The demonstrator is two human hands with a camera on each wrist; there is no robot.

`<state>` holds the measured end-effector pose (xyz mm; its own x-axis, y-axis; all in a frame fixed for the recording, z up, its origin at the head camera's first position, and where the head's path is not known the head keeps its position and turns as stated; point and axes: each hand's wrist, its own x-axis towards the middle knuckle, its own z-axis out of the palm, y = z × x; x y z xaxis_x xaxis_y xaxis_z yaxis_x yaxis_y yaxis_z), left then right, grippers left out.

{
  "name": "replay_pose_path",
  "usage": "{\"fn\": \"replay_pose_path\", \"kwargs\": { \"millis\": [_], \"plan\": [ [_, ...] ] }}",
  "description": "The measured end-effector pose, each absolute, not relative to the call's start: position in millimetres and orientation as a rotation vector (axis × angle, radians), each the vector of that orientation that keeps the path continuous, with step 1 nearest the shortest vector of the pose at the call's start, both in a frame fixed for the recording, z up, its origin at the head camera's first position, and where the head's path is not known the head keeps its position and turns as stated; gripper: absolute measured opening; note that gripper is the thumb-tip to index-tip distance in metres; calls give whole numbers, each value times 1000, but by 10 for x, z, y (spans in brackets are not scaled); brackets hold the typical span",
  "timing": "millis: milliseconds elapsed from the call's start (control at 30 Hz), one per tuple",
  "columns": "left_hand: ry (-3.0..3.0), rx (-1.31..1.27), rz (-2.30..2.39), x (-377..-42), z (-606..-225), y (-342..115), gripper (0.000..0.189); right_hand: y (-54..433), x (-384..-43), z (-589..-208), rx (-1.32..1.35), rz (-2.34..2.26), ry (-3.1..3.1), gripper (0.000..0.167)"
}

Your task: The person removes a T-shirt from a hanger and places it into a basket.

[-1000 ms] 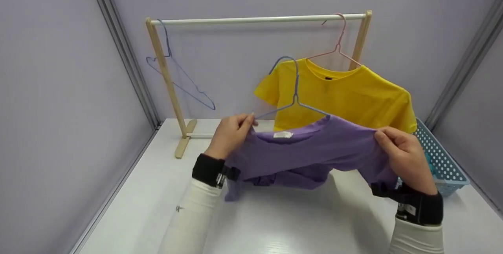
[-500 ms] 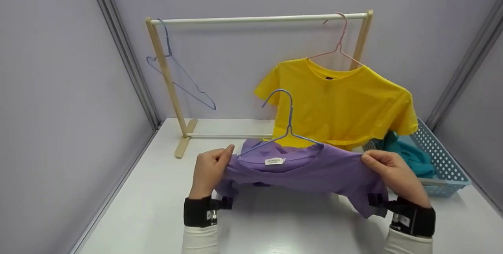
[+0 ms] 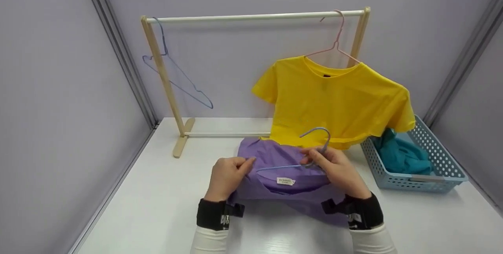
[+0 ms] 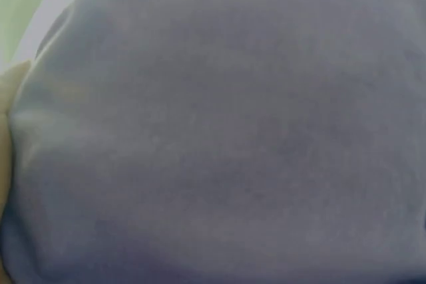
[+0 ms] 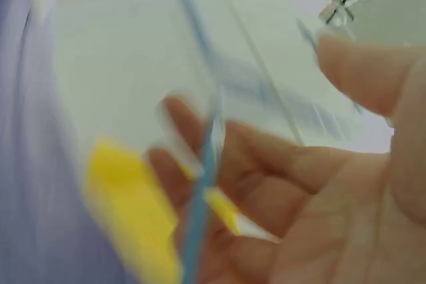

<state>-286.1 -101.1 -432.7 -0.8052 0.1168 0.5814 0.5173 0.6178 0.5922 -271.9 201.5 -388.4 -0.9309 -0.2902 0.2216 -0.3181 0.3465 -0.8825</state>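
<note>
A purple T-shirt [image 3: 271, 152] with a white neck label hangs low over the table on a blue wire hanger [image 3: 279, 167]. My left hand [image 3: 228, 176] pinches the shirt at its left shoulder; purple-grey cloth [image 4: 219, 124] fills most of the left wrist view. My right hand [image 3: 334, 167] is at the hanger's neck, just below the hook. In the blurred right wrist view, the hanger [image 5: 200, 211] crosses in front of the bent fingers [image 5: 266, 164], while the thumb stands well apart from them.
Behind stands a rack with a white rail [image 3: 251, 17]. A yellow T-shirt [image 3: 330, 101] hangs there on a pink hanger [image 3: 337, 46], and a bare blue hanger [image 3: 184, 81] hangs left. A light-blue basket [image 3: 440, 156] with teal cloth [image 3: 408, 156] stands right.
Both hands lowered the purple T-shirt and hanger. My right hand let go of the shirt's right shoulder and moved left to the hanger's neck; my left hand kept its pinch.
</note>
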Motion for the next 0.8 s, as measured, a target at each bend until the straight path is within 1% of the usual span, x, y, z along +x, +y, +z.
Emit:
{"fn": "replay_pose_path", "kwargs": {
  "millis": [133, 200, 367, 567, 800],
  "plan": [
    [-2351, -546, -1078, -2873, -4335, -981, 55, 1925, -2740, -3935, 546, 1896, -2532, 38],
    [-2343, -547, -1071, -2876, -4341, -977, 55, 1933, -2747, -3948, 535, 1887, -2618, 38],
    [-2282, -558, -1145, -2908, -4368, -976, 55, 2025, -2753, -3934, 603, 1678, -2824, 34],
    [-2098, -617, -1279, -2960, -4425, -956, 48, 2139, -2755, -3902, 655, 1573, -2830, 28],
    [-1957, -527, -1401, -2980, -4456, -943, 49, 2212, -2777, -3909, 730, 1587, -2789, 27]
  ]
}}
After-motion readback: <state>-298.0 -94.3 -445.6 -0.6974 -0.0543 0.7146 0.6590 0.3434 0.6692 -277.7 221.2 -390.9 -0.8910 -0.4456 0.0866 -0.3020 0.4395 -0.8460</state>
